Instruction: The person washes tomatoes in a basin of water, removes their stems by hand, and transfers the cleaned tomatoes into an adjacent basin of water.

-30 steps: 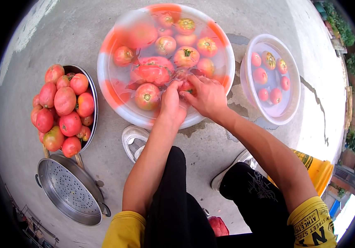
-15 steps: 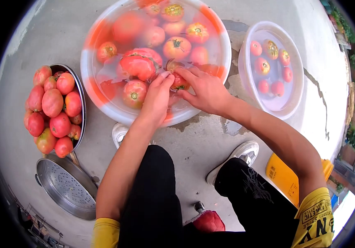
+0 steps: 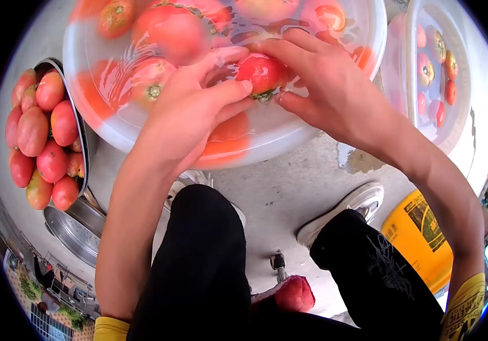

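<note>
Between both hands, at the near side of a large white and orange basin [image 3: 281,149] of water, is a wet red tomato [image 3: 262,72] with its green stem end toward me. My left hand [image 3: 190,105] holds it from the left, thumb against its side. From the right, my right hand [image 3: 335,85] curls over it, with fingertips on top and the thumb low near the stem end. More tomatoes lie in the water, including a blurred large one [image 3: 178,35] beyond my left hand and a paler one [image 3: 152,79] beside it.
On the left, a metal pan [image 3: 82,133] is heaped with tomatoes [image 3: 32,132], above a perforated metal strainer [image 3: 76,230]. A smaller pale basin [image 3: 411,68] with floating tomatoes stands at right. A yellow container [image 3: 420,241] is near my right knee. Wet patches mark the concrete ground.
My view has come closer to the large basin, which now sits higher in the picture. The tomato between my hands shows more fully, and my left hand has spread around its side.
</note>
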`<state>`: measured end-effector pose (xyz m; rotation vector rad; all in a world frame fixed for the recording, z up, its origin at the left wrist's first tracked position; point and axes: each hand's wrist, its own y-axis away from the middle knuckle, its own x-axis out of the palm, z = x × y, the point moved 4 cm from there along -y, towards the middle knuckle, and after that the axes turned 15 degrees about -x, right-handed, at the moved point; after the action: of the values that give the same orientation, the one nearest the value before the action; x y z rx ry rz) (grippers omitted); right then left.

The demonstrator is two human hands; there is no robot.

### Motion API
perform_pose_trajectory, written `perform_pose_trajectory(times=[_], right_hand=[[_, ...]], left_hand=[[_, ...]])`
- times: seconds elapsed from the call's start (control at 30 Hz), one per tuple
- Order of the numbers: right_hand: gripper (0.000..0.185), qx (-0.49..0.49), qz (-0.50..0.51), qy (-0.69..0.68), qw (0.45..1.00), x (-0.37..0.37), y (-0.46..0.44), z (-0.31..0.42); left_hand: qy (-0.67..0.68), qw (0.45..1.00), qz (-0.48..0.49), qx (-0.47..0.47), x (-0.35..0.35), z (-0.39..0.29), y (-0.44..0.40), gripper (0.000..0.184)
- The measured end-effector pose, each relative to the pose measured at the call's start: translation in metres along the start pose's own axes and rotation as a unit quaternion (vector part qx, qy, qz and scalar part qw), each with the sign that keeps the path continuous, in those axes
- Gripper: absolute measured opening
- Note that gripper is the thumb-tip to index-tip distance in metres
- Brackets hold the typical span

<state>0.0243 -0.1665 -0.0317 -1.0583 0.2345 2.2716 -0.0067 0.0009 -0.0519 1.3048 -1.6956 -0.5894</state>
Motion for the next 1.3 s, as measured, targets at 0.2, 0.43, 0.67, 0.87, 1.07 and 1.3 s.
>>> perform_pose_trajectory(times=[0.2, 0.43, 0.67, 0.87, 1.07, 1.3], right_hand=[[0.054, 0.001, -0.039, -0.019, 0.999, 0.001, 0.0, 0.002], [0.058, 0.001, -0.053, -0.048, 0.997, -0.003, 0.001, 0.001], [0.059, -0.038, -0.032, -0.084, 0.995, -0.01, 0.0, 0.004], [0.053, -0.039, -0.03, -0.071, 0.996, -0.009, 0.0, 0.002], [0.053, -0.045, -0.03, -0.064, 0.996, -0.007, 0.0, 0.001], [0.054, -0.041, -0.031, -0.054, 0.997, -0.008, 0.001, 0.0]], left_hand=[[0.014, 0.999, 0.042, 0.022, -0.005, -0.001, 0.003, 0.049], [0.052, 0.996, 0.062, 0.037, -0.003, -0.002, 0.001, 0.051], [0.046, 0.995, 0.078, 0.048, -0.003, -0.003, 0.002, 0.054], [0.055, 0.994, 0.08, 0.048, -0.004, -0.003, 0.001, 0.053], [0.034, 0.995, 0.073, 0.062, -0.006, -0.002, -0.001, 0.048], [0.027, 0.996, 0.074, 0.05, -0.007, -0.001, -0.002, 0.047]])
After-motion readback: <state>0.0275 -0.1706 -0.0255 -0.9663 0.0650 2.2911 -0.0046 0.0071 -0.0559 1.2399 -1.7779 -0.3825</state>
